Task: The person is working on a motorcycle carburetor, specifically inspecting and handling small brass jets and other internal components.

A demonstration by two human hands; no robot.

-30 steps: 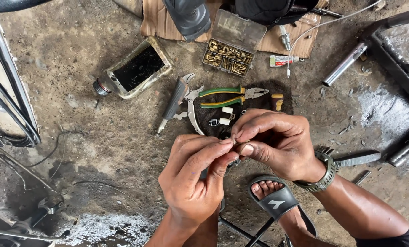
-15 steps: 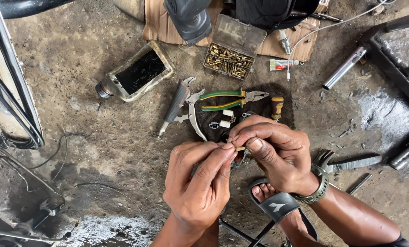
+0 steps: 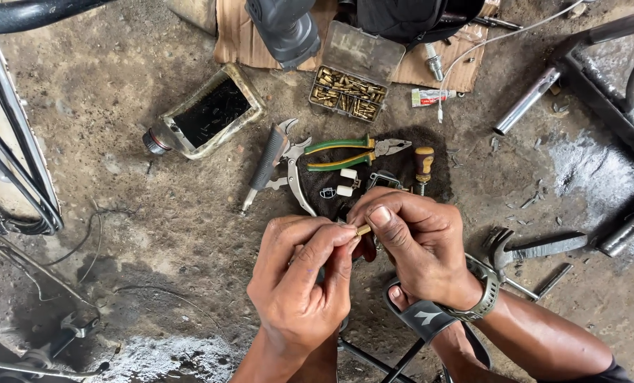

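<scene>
Hands (image 3: 359,248) lower, brass piece (image 3: 363,230) pinched.

Your left hand (image 3: 299,284) sits low in the centre of the frame, forearm rising from the bottom edge, back of the hand facing up, fingers curled and its thumb and forefinger pinched together at the tips. Your right hand (image 3: 419,241) comes in from the lower right, wrist bent, fingers folded inward, thumb pressed forward. The fingertips of both hands meet at centre frame, touching each other.
</scene>
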